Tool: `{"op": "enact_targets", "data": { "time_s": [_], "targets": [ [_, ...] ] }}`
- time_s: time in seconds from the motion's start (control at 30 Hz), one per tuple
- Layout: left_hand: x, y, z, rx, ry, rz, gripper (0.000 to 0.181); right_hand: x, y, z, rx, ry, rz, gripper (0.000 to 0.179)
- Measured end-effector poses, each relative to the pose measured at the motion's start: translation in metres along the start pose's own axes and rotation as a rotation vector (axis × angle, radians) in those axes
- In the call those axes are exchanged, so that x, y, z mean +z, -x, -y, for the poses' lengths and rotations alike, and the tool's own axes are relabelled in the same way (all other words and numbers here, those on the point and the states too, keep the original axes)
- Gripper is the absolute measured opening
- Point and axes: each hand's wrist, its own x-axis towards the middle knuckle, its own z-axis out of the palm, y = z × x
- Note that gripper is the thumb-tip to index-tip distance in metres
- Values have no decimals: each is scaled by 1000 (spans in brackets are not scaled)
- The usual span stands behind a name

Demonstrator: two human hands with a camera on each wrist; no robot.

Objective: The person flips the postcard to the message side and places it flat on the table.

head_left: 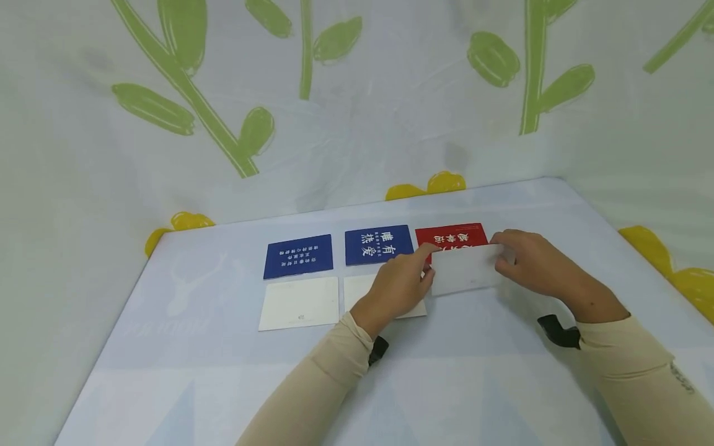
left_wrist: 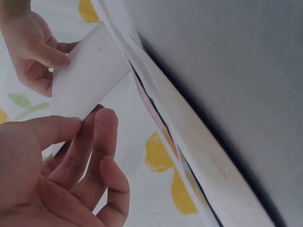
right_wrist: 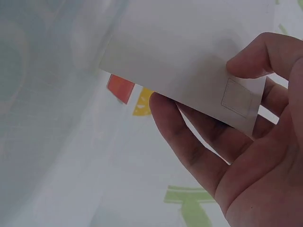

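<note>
A white postcard (head_left: 465, 272) is held up by its two top corners, its plain side towards me. My left hand (head_left: 395, 284) pinches the left corner between thumb and fingers. At the opposite corner my right hand (head_left: 535, 263) grips the card, thumb on the white face and fingers behind. A small printed stamp box (right_wrist: 236, 98) shows beside that thumb in the right wrist view. Just behind the held card lies a red card (head_left: 454, 234) with white characters, its lower part hidden. Under my left forearm and hand is a white card (head_left: 357, 285), partly covered.
Two blue cards with white characters, one at the left (head_left: 298, 257) and one in the middle (head_left: 379, 246), lie in the back row beside the red one. Another white card (head_left: 299, 303) is in front of the left blue card. A leaf-patterned cloth (head_left: 357, 124) hangs behind the table.
</note>
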Motion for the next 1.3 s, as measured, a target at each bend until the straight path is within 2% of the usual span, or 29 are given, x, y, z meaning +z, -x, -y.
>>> {"op": "enact_targets", "data": {
  "time_s": [0.23,0.37,0.5,0.67,0.9,1.07,1.3],
  "targets": [
    [1,-1,0,-27,53,13,61,4,-1,-1,38,-53,30,38],
    [2,-1,0,-54,61,30,69,7,-3,-2,79,-107,81,41],
    [5,-2,-1,-67,37,64,77,9,-4,-3,107,-121,132,44],
    [6,-3,-2,-43,-37,99,82,13,-4,-7,98,-124,162,49],
    [5,3,-3,-41,-141,161,69,21,-5,-6,70,-106,198,56],
    [6,4,-3,-19,-204,194,55,22,-5,-4,95,-39,208,60],
    [7,6,-4,8,-264,229,48,22,-3,-5,105,-2,231,60]
  ]
}}
